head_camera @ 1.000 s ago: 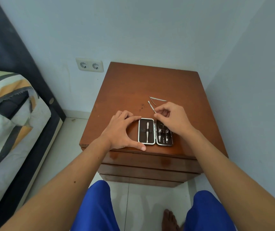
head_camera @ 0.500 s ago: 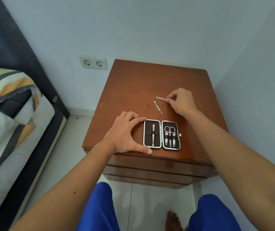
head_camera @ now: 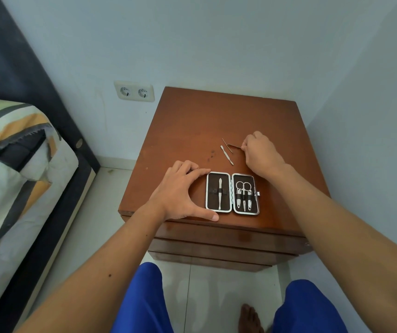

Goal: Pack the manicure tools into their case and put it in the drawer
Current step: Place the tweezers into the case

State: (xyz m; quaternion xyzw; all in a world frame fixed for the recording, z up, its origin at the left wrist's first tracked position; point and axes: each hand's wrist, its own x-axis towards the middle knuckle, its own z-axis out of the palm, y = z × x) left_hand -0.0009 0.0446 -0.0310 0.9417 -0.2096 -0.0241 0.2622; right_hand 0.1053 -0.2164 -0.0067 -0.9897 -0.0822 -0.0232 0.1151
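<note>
We see nightstand (head_camera: pixel 192 131): brown wood, glossy varnish, faint reflections at near edge. Case (head_camera: pixel 232 193): dark matt lining, shiny metal rim. Tools in case and loose tool (head_camera: pixel 226 155) on far side: polished metal. Bedding (head_camera: pixel 12 150) at left: soft cloth. Floor (head_camera: pixel 216 296): glossy tile.

Taking the open case (head_camera: pixel 232 193) as your landmark: your left hand (head_camera: pixel 180 191) is hugging its left edge, so that side is blocked. Right behind it, three loose tools (head_camera: pixel 226 155) are lying on the nightstand top (head_camera: pixel 216 116), with your right hand (head_camera: pixel 262 153) sitting behind the case's right half. Farther back, bare wood is running to the wall. Right of the case, bare wood is showing too.
</note>
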